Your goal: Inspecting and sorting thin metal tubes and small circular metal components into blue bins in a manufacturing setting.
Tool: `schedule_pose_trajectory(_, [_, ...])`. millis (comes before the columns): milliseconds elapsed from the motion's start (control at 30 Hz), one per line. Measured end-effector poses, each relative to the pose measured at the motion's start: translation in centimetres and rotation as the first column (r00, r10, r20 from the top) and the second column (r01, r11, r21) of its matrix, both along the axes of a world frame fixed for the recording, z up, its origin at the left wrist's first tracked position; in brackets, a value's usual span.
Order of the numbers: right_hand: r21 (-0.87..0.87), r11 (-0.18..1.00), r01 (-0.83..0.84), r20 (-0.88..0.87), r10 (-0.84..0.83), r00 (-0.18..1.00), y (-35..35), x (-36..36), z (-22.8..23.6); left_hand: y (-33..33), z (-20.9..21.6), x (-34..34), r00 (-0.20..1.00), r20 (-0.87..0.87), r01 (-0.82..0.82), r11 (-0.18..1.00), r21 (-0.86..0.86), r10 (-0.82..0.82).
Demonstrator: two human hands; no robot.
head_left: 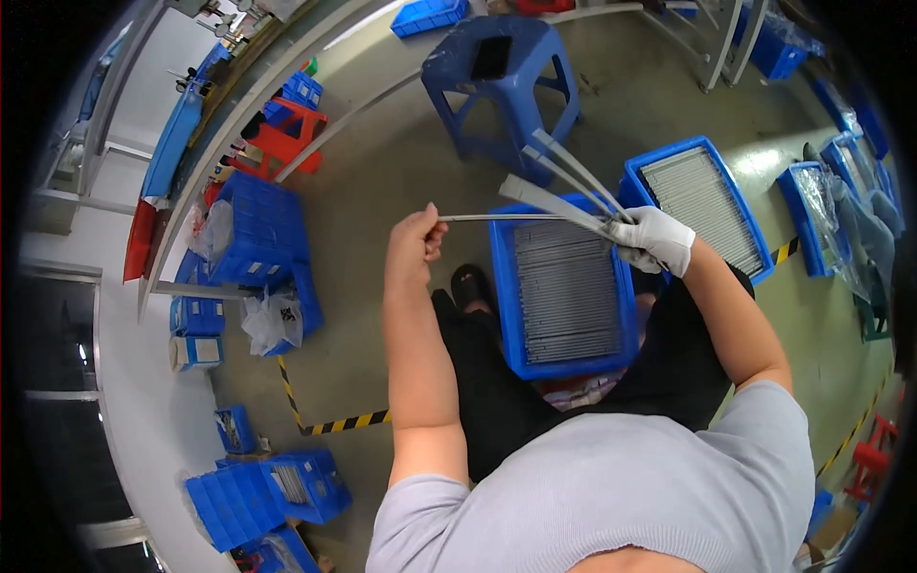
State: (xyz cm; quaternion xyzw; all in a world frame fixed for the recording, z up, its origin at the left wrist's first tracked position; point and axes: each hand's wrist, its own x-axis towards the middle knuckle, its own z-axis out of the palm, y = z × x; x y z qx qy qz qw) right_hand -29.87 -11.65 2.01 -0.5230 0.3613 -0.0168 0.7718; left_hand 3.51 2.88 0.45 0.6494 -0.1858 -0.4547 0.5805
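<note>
My left hand [420,234], bare, pinches the left end of a thin grey metal strip [497,217]. The strip lies level across the far edge of a blue crate [503,315], toward my other hand. My right hand [659,239] wears a white glove and is closed around several flat grey strips [549,199], which fan out to the upper left. Whether the pinched strip's right end is also in the glove, I cannot tell. Tightly stacked rows of similar strips [568,296] fill the crate between my legs.
A second blue crate [743,177] of strips stands to the right. Beyond the near crate is a blue plastic stool [535,57] with a dark flat object [492,57] on it. Stacked blue bins [263,234] and a red stool [291,138] stand at the left, beside a long bench.
</note>
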Motion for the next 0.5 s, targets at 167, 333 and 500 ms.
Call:
schedule_pose_trajectory(167, [0.164,0.923,0.348,0.351,-0.384,0.854,-0.8,0.4,-0.4,-1.5,-0.9,-3.8,0.951,-0.272,0.137,0.988,-0.069,-0.151])
schedule_pose_trajectory(333, [0.244,0.790,0.562,0.270,-0.612,0.743,-1.9,2.1,-1.1,-2.3,-1.0,-9.0,0.892,-0.138,0.419,0.902,-0.107,-0.431])
schedule_pose_trajectory(500, [0.139,0.771,0.622,0.221,-0.636,0.739,0.0,4.5,-2.6,-2.7,-2.6,-12.7,0.892,-0.103,0.421,0.891,-0.169,-0.441])
